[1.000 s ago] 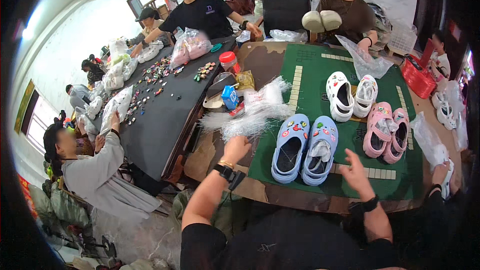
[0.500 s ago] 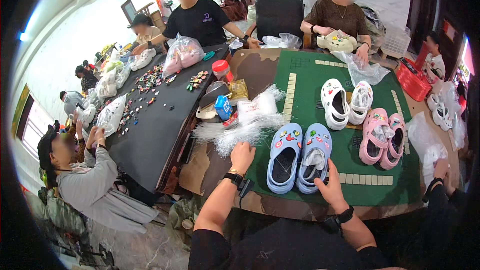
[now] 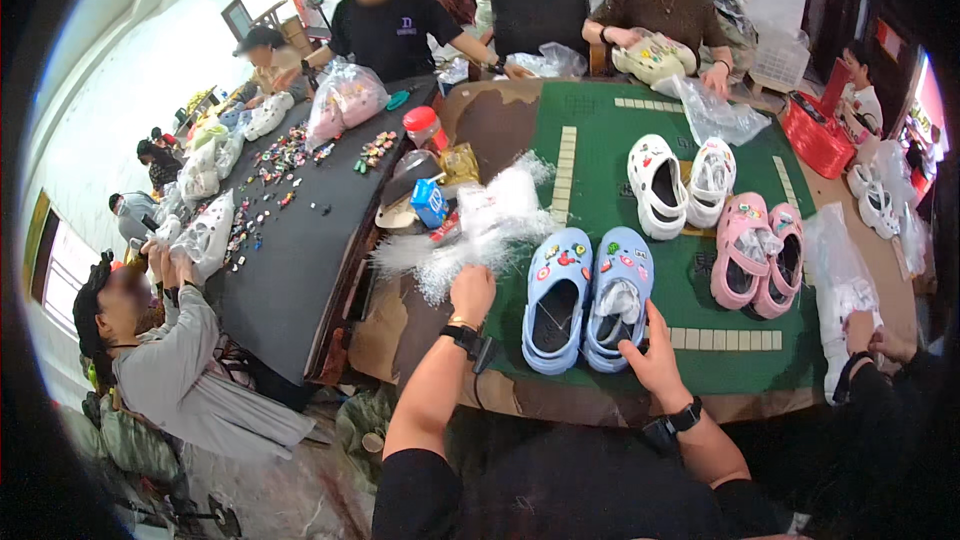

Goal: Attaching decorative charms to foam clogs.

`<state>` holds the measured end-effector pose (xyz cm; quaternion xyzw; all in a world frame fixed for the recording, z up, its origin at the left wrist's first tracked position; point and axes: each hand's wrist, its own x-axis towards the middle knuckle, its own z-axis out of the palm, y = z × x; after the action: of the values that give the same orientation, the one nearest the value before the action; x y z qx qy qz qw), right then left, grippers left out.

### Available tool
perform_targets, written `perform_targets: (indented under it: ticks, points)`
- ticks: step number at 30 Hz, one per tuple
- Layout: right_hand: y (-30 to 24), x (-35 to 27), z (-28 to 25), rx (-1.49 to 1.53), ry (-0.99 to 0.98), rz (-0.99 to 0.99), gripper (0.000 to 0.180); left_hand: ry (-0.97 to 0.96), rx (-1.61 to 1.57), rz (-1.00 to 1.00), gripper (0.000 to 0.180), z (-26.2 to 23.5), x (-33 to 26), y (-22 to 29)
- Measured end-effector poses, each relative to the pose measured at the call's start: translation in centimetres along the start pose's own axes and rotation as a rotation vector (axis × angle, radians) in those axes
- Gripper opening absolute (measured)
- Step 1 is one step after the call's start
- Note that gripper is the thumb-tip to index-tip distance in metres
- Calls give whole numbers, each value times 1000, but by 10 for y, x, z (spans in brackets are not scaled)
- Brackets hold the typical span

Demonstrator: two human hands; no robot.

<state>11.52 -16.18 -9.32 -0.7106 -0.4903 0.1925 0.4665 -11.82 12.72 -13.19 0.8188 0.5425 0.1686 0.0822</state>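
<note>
A pair of light blue clogs stands side by side on the green table mat, toes pointing away from me and colourful charms on their uppers. My right hand grips the heel of the right blue clog, thumb at the rim and fingers along its outer side. Crumpled white filling sits inside this clog. Left of the left blue clog, my left hand is closed in a fist beside a pile of thin clear plastic strands. Whatever that fist holds is hidden.
White clogs and pink clogs stand farther right on the mat. A blue box and red-lidded jar lie beyond the strands. Co-workers sit around the adjoining dark table, which carries scattered charms and bagged clogs.
The whole view has shifted slightly, so the tables appear higher and farther left. My right hand stays at the blue clog's heel, and my left fist remains by the strands.
</note>
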Motion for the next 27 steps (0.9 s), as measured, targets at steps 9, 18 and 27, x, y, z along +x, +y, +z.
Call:
perform_targets:
  ticks: [9,18,27]
  points:
    - [1,2,0,14,3,-13,84,29,-502,-106,21,-37,-4,-1]
    - [-15,-3,-16,313,182,35,47,-150,-1196,-163,12,-132,-51,74]
    - [-51,-22,-29,781,-148,257,16,-616,-1128,339,8,-93,-111,192]
